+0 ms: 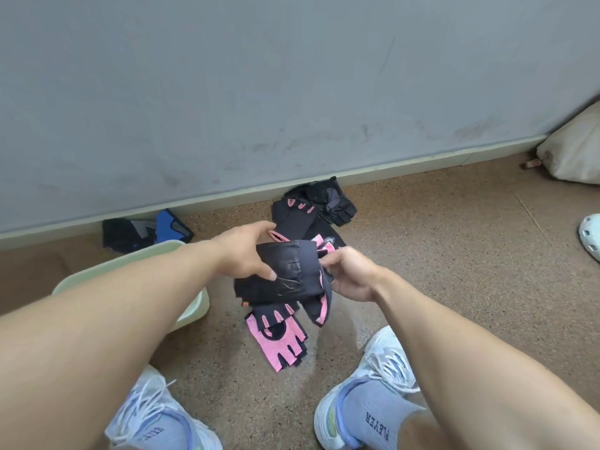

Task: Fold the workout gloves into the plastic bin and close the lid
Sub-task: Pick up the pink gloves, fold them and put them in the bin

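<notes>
Nearest lies a pink glove [277,340] on the floor, just beyond it the left hand [247,251] and right hand [349,275] both grip a folded black glove [285,274], right of the bin [136,264].

A speckled brown floor [454,254] meets a grey wall [259,76] along a pale baseboard [406,165]. A cream bag [574,151] with a brown tab lies in the right corner against the wall. Part of a white perforated shoe [591,237] shows at the right edge. Two white-and-blue sneakers [383,362] with grey socks [376,414] stand at the bottom.
</notes>
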The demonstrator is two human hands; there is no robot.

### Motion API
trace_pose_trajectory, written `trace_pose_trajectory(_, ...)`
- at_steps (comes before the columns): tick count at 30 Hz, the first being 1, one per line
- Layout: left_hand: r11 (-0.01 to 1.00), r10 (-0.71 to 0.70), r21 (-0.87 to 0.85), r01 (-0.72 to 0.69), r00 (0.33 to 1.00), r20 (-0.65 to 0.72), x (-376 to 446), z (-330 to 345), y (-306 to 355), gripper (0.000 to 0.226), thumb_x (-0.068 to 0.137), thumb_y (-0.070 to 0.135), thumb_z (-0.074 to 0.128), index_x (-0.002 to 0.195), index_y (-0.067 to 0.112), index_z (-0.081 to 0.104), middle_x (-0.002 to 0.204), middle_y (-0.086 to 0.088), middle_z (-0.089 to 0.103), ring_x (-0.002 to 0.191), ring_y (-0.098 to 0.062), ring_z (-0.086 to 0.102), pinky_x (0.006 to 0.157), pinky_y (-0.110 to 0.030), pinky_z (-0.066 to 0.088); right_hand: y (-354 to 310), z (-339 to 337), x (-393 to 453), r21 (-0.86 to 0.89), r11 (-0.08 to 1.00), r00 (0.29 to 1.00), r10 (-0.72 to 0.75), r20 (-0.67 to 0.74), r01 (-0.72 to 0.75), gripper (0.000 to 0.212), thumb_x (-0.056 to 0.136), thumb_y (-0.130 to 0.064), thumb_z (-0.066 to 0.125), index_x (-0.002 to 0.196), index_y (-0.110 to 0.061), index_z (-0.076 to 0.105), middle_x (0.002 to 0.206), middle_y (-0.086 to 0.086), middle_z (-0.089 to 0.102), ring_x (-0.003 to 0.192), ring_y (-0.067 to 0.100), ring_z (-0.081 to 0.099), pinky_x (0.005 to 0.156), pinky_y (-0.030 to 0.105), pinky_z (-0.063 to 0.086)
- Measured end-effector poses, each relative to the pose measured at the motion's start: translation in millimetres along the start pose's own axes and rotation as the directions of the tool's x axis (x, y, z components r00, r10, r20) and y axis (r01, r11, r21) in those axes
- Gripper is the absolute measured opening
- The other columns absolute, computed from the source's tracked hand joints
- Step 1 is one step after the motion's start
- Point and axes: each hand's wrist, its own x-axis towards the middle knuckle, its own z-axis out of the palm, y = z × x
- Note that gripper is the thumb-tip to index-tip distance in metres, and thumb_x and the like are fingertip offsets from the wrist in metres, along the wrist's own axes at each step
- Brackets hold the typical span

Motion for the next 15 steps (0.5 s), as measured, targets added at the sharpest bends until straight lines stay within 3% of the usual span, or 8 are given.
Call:
trace_pose_trajectory(1, 0.998, 0.002, -0.063, -0.001, 1.000, 0.014, -0.9, -2.1, -0.9, 0.094, 0.066, 0.037, 0.091, 0.148, 0.031, 0.043, 0.149, 0.002, 0.054, 0.137, -0.021, 0.051, 0.112, -0.037, 0.042, -4.4, 2.9, -2.2, 0.000, 1.000, 0.997, 0.011, 0.078, -0.011, 0.040, 0.086, 0.003, 0.046, 0.117, 0.002, 0.071, 0.115, 0.023, 0.073, 0.103, 0.034, 0.070, 0.097, 0.045, 0.055)
trace_pose_trajectory(3, 0.993, -0.009, -0.116, 0.015, 0.999, 0.054, -7.3, -5.1, 2.8, 0.047, 0.070, 0.034, 0.090, 0.111, 0.033, 0.069, 0.120, 0.005, 0.071, 0.112, -0.017, 0.066, 0.093, -0.027, 0.050, -7.3, 7.3, -3.7, -0.004, 0.999, 0.986, 0.040, 0.161, -0.039, 0.041, 0.083, -0.006, 0.053, 0.118, 0.003, 0.071, 0.113, 0.023, 0.073, 0.103, 0.036, 0.070, 0.099, 0.046, 0.053)
trace_pose_trajectory(5, 0.995, -0.016, -0.094, 0.025, 0.995, 0.099, -13.2, -3.8, 8.6, 0.020, 0.079, 0.033, 0.084, 0.096, 0.025, 0.076, 0.104, 0.002, 0.076, 0.098, -0.019, 0.069, 0.079, -0.024, 0.049, -3.2, 8.9, -0.3, -0.013, 0.998, 0.993, 0.056, 0.101, -0.055, 0.041, 0.085, -0.013, 0.059, 0.120, 0.001, 0.071, 0.115, 0.021, 0.073, 0.108, 0.036, 0.067, 0.103, 0.046, 0.051)
trace_pose_trajectory(7, 0.999, -0.036, -0.025, 0.040, 0.991, 0.126, -14.8, 4.2, 9.6, 0.031, 0.084, 0.035, 0.080, 0.108, 0.015, 0.075, 0.109, -0.004, 0.075, 0.097, -0.022, 0.067, 0.077, -0.025, 0.046, 5.3, 5.8, 7.3, -0.058, 0.998, 0.992, 0.023, -0.126, -0.030, 0.028, 0.088, -0.018, 0.065, 0.110, -0.006, 0.075, 0.112, 0.014, 0.073, 0.105, 0.031, 0.064, 0.098, 0.041, 0.051)
trace_pose_trajectory(8, 0.999, -0.042, 0.005, 0.042, 0.992, 0.120, -14.5, 8.6, 9.6, 0.035, 0.086, 0.034, 0.078, 0.113, 0.012, 0.072, 0.113, -0.006, 0.073, 0.100, -0.025, 0.066, 0.077, -0.024, 0.044, 10.5, 3.9, 10.7, -0.107, 0.994, 0.965, -0.010, -0.263, -0.019, 0.017, 0.090, -0.021, 0.067, 0.101, -0.011, 0.076, 0.104, 0.010, 0.072, 0.096, 0.027, 0.061, 0.088, 0.037, 0.050)
trace_pose_trajectory(11, 0.996, -0.044, 0.080, 0.039, 0.997, 0.059, -11.5, 15.3, 6.9, 0.025, 0.091, 0.026, 0.072, 0.112, 0.016, 0.063, 0.121, -0.007, 0.069, 0.108, -0.028, 0.063, 0.082, -0.026, 0.044, 27.2, -4.7, 18.2, -0.204, 0.978, 0.814, -0.079, -0.575, -0.049, 0.009, 0.094, -0.028, 0.068, 0.093, -0.019, 0.066, 0.092, 0.006, 0.068, 0.073, 0.019, 0.054, 0.062, 0.029, 0.039)
trace_pose_trajectory(13, 0.993, -0.036, 0.108, 0.038, 0.999, -0.022, -9.7, 12.4, 4.9, 0.017, 0.093, 0.018, 0.064, 0.108, 0.020, 0.057, 0.119, -0.007, 0.068, 0.106, -0.028, 0.063, 0.085, -0.031, 0.048, 36.4, -9.7, 19.9, -0.186, 0.982, 0.750, -0.104, -0.654, -0.026, 0.009, 0.095, -0.028, 0.067, 0.094, -0.019, 0.064, 0.094, 0.007, 0.070, 0.076, 0.022, 0.056, 0.059, 0.028, 0.037)
trace_pose_trajectory(15, 0.983, -0.025, 0.177, 0.040, 0.996, -0.084, -7.2, 7.1, 2.2, 0.030, 0.091, 0.013, 0.059, 0.120, 0.021, 0.054, 0.120, -0.007, 0.067, 0.108, -0.030, 0.063, 0.088, -0.037, 0.052, 38.0, -9.4, 18.8, -0.173, 0.985, 0.732, -0.131, -0.669, 0.018, 0.008, 0.096, -0.029, 0.064, 0.093, -0.021, 0.064, 0.094, 0.005, 0.072, 0.078, 0.021, 0.059, 0.062, 0.030, 0.040)
